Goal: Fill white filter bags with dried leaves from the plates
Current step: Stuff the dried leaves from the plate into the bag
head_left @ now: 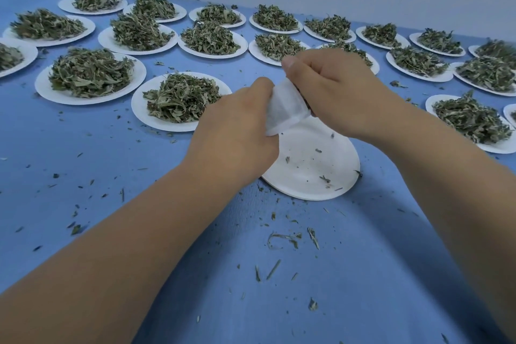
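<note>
Blue table (111,148); fingers (261,86) curled round bag (284,103)

The filter bag (284,109) is thin white non-woven cloth, matt and faintly fibrous, with a pressed seam along one edge. The plates (44,86) look like white paper, matt and smooth; the nearest plate (307,176) has a moulded rim. The dried leaves (181,98) are dull green, crinkled and rough. The table (83,162) has a smooth blue covering with a soft sheen.
</note>
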